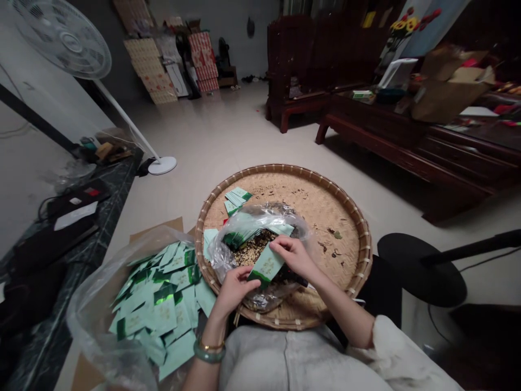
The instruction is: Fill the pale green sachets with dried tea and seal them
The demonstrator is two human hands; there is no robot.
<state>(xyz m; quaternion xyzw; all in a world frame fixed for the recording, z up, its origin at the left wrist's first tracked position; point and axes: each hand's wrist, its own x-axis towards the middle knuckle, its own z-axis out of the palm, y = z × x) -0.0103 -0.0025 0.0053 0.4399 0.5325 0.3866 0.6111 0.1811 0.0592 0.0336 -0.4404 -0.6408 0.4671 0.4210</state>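
Left grip (234, 290): narrow, pinching the sachet's lower end.
Right grip (292, 256): narrow, fingertips on its upper end.
Sachet (266, 266): held between both grips above the bag; probably light, thin and slick, best taken by its edges.
Bag (252, 217): clear plastic, holding dried leaves (252, 247), on the bamboo tray (285, 171).
Pile (163, 304): loose sachets, left of the tray.
Fan (61, 38): white, standing far left.

The person wears a pale gray top (285, 361) with a straight strip down the front. The right sleeve (393, 353) is white, wide and soft, with puffy folds at the end. The left wrist (211, 332) has a fat green bangle (209, 353) and a thin gold bangle (210, 346).
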